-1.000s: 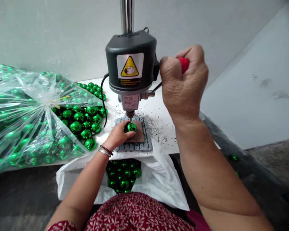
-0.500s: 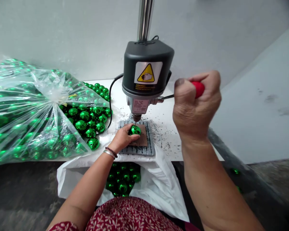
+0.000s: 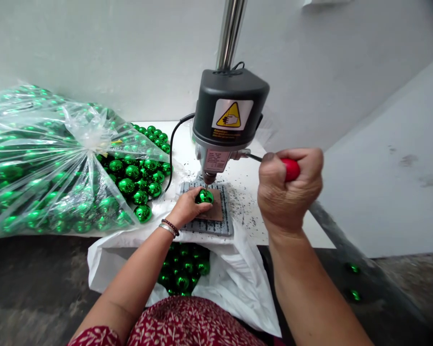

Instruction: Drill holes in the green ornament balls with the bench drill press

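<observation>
A shiny green ball (image 3: 207, 196) sits on a brown board (image 3: 216, 211) on the slotted grey base (image 3: 228, 223) of a small drill press (image 3: 234, 105). My left hand (image 3: 188, 205) grips the ball from its left side, thumb in front and fingers behind. The drill bit (image 3: 207, 186) comes down onto the ball's top; whether it has gone in, I cannot tell. My right hand (image 3: 288, 187) is wrapped round the red knob (image 3: 292, 169) of the press lever, to the right of the motor housing.
On the left lies a clear plastic bag (image 3: 90, 139) full of green balls, with loose balls (image 3: 132, 172) beside it. An open white sack (image 3: 234, 269) with green balls hangs at the table's front. Dark shavings dot the white table (image 3: 250, 206). Two balls (image 3: 354, 294) lie on the floor.
My right hand has pulled the lever knob downward, and the drill's chuck and bit sit a little lower over the ball. My left hand keeps its hold. The view has shifted slightly.
</observation>
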`<state>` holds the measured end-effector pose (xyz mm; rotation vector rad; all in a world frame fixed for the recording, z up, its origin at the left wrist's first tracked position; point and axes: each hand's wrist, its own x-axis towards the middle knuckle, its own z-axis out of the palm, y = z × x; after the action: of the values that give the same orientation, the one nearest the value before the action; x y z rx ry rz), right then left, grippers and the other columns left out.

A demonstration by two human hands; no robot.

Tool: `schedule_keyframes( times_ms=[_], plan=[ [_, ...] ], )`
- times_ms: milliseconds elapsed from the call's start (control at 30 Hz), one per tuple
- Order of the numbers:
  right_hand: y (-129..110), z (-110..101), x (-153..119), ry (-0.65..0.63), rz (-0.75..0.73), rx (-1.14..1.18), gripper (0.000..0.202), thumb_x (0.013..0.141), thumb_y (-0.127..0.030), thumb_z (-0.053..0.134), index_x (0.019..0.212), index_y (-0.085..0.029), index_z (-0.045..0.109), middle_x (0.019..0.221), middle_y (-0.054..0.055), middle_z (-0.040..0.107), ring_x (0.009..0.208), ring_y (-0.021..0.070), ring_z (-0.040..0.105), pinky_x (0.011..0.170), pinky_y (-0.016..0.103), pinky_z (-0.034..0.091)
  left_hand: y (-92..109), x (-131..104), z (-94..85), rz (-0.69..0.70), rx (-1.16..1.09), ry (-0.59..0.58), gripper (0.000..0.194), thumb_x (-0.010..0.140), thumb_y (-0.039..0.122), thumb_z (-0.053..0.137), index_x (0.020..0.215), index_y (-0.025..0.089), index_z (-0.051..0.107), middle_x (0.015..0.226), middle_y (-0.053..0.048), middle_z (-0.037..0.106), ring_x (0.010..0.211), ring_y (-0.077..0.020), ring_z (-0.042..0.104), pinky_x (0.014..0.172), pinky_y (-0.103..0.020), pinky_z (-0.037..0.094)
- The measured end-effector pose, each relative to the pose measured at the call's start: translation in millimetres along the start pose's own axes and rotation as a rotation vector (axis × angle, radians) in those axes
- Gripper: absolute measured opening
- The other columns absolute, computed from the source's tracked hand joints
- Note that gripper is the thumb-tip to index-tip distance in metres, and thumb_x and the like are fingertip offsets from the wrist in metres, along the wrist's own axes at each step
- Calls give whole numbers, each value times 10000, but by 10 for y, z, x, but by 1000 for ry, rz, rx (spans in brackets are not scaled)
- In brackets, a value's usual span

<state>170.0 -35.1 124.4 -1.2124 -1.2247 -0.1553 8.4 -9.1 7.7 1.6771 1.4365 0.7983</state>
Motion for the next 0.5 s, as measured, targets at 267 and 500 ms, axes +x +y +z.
schedule_keyframes(
  times_ms=[267, 500],
  plan=[
    [48, 8, -150, 65, -16, 3, 160, 827, -347, 532, 757, -227, 453, 680, -14, 517, 608, 98, 478, 612, 272, 430, -25, 12, 27, 14, -1, 2, 500, 716, 288, 752, 1196, 182, 661, 1021, -39, 710, 946, -215, 653, 911, -314, 507],
    [160, 38, -307, 113, -32, 48, 173, 827, -355, 573, 774, -214, 489, 678, -18, 525, 595, 88, 481, 594, 248, 423, -31, -11, 4, 36, 23, 3, 460, 719, 313, 737, 1158, 193, 671, 972, -35, 713, 903, -220, 643, 883, -337, 503]
  ],
)
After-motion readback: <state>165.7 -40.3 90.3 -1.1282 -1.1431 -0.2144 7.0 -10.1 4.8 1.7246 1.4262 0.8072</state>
